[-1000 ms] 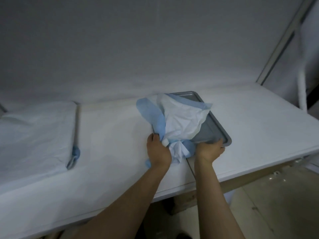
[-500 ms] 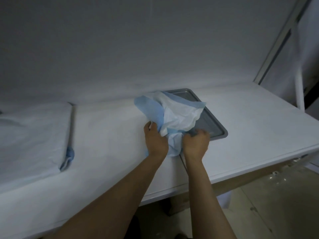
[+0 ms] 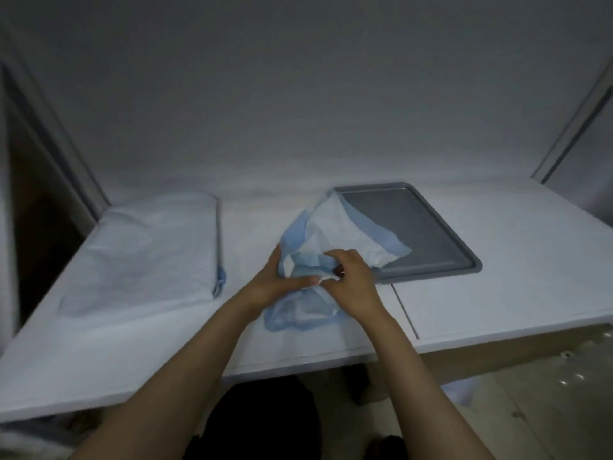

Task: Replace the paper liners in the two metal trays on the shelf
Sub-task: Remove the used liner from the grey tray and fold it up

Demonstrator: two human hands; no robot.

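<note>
While both hands work at the front of the white shelf (image 3: 497, 260), two trays can be counted: one bare grey metal tray (image 3: 414, 234) on the right, and a second tray (image 3: 217, 234) on the left, showing only a thin edge under its white liner (image 3: 142, 247). One crumpled blue-and-white liner (image 3: 331, 240) is bunched between the hands, its far part draped over the bare tray's near-left corner. The left hand (image 3: 268, 287) clasps its left side; the right hand (image 3: 355, 283) pinches its top folds, though blur makes the exact finger hold uncertain.
</note>
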